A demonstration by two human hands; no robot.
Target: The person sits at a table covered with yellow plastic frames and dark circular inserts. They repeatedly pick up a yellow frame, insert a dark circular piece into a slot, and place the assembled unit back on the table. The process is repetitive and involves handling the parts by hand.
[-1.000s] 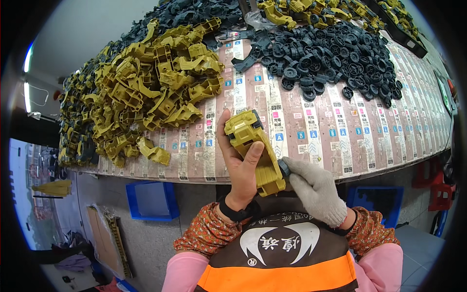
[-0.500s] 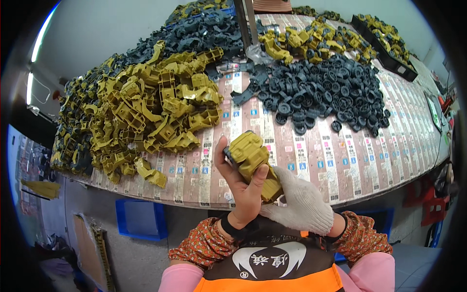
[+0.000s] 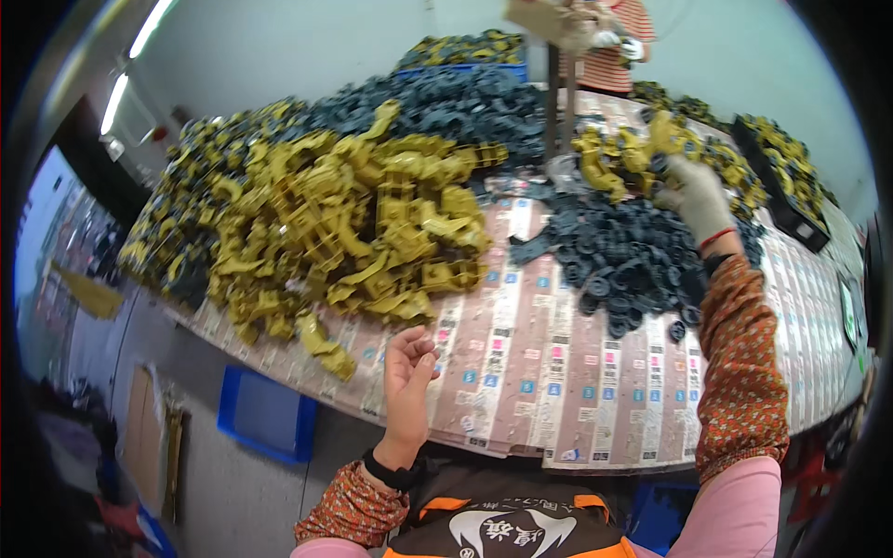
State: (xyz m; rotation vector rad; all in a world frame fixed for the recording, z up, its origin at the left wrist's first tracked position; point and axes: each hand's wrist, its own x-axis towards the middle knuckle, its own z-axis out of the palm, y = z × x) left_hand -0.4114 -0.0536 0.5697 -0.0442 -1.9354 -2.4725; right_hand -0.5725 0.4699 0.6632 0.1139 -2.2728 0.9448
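yellow with a dark wheel, a toy vehicle (image 3: 666,138) sits at the fingertips of a worker's gloved right hand (image 3: 696,191), stretched toward the far side of a desk (image 3: 502,400) — the fingers are partly bent, and whether they grip the piece or merely touch it cannot be told. around it lies a pile of yellow-and-dark vehicles (image 3: 633,153), just behind a heap of dark wheels (image 3: 614,251). the bare left hand (image 3: 407,377), well apart from the vehicle, hovers near the desk's front edge — fingers loosely curled, with nothing in its grasp. just beyond those fingers rises a mound of yellow vehicle bodies (image 3: 372,223), backed by dark parts (image 3: 446,107); a black tray (image 3: 779,200) of vehicles stands right of the reaching hand.
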